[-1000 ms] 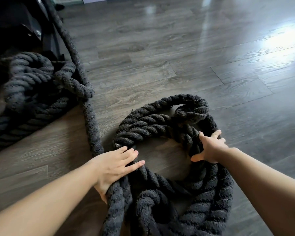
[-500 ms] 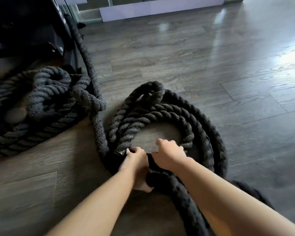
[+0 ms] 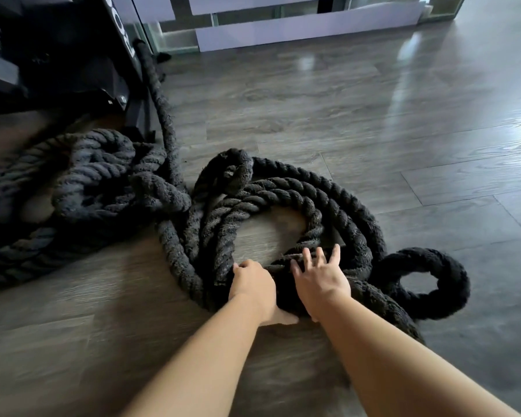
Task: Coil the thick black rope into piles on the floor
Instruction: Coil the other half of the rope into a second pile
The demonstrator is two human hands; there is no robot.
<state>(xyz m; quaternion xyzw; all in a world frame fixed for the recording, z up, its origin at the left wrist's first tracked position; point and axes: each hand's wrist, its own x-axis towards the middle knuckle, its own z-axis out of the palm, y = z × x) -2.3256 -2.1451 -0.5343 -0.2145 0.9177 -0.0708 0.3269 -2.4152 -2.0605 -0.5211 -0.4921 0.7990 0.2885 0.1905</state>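
A thick black rope [image 3: 337, 203] lies in loose rings on the wood floor in front of me. My left hand [image 3: 253, 287] grips the near side of this coil, fingers wrapped around the strands. My right hand [image 3: 321, 281] rests just beside it on the same bundle with its fingers spread. A small closed loop of rope [image 3: 418, 284] sticks out to the right of the coil. A second, larger rope pile [image 3: 73, 188] sits at the left, and one strand [image 3: 160, 106] runs from it up toward the back.
A black equipment frame [image 3: 73, 55] stands at the back left, right behind the left pile. A glass and white panel wall [image 3: 298, 28] closes off the far side. Bare wood floor [image 3: 403, 130] stretches to the right and behind the coil.
My hands came together from the coil's two sides onto its near edge. The right hand's fingers have now spread. A small loop has appeared at the right, and my view has lifted.
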